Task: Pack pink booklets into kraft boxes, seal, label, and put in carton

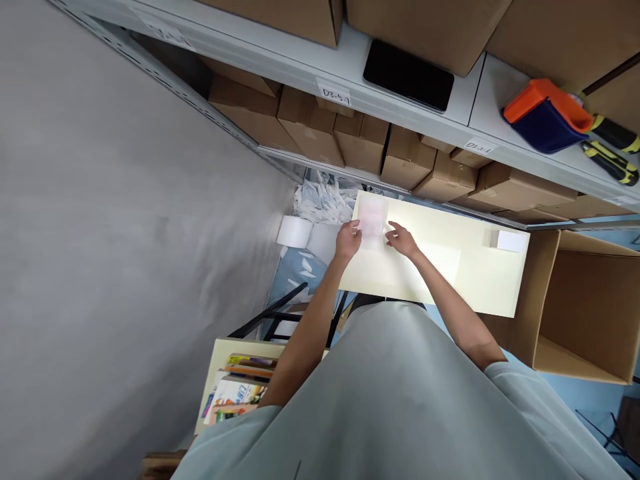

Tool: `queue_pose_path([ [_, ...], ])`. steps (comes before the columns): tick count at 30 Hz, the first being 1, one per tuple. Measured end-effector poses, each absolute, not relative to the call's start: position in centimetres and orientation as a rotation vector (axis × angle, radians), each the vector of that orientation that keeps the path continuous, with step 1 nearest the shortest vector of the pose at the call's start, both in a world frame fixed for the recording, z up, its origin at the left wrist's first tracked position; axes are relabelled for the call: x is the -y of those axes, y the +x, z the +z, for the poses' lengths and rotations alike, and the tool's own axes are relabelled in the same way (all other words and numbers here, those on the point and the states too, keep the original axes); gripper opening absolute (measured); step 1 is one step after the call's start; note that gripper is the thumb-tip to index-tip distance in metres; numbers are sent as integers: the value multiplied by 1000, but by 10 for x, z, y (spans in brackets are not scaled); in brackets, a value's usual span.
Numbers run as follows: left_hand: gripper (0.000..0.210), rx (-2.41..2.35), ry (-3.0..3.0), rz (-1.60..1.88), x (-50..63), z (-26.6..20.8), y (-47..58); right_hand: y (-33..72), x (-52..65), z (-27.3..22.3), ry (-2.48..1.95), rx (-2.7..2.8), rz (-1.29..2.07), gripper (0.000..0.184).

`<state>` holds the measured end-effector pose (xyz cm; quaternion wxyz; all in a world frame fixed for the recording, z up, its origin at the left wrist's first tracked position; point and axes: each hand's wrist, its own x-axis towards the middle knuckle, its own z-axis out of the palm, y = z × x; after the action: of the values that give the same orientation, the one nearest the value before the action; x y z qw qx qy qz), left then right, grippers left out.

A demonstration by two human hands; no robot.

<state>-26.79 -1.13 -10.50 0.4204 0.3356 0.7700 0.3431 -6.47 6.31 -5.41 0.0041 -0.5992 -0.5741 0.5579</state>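
A pale pink rectangular packet (pixel 373 219), somewhat see-through, lies near the left end of a cream tabletop (pixel 485 283). My left hand (pixel 349 241) is at its left edge, with the fingers curled in and gripping that edge. On the other side, my right hand (pixel 401 240) is beside the packet's right edge. Its index finger points out and the thumb and other fingers are apart, with nothing in them. A white sheet (pixel 444 261) lies flat on the tabletop to the right of my right hand.
A small white box (pixel 509 241) stands at the tabletop's right end, beside a large open carton (pixel 545 300). Shelving with brown boxes (pixel 407 157) runs along the back. White rolls (pixel 295 232) and crumpled wrapping (pixel 325 199) lie left. Books (pixel 240 393) fill a lower-left surface.
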Motion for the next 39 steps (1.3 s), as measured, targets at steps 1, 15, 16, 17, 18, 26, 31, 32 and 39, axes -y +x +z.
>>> queue_pose_path([
  [1,37,-1889,818,929,18,-98,-265,-58,-58,-49,-1836,1783,1755,57],
  [15,24,-1935,629,1425,146,35,-194,15,12,49,-1270,1776,1884,54],
  [16,24,-1958,615,1456,156,44,-186,15,16,55,-1218,1792,1902,55],
  [17,24,-1983,604,1486,167,54,-176,15,21,61,-1165,1811,1921,55],
  [18,25,-2013,592,1513,179,62,-167,15,25,66,-1111,1830,1941,55],
  [26,26,-2265,350,1567,281,92,-84,0,81,81,-768,2081,2143,56],
  [31,27,-2336,52,1597,344,88,-31,-6,144,70,-510,2321,2300,57],
  [32,27,-2332,-14,1614,357,87,-18,-4,159,67,-457,2372,2325,56],
  [39,25,-2241,-348,1731,442,72,72,25,253,53,-233,2615,2397,51],
])
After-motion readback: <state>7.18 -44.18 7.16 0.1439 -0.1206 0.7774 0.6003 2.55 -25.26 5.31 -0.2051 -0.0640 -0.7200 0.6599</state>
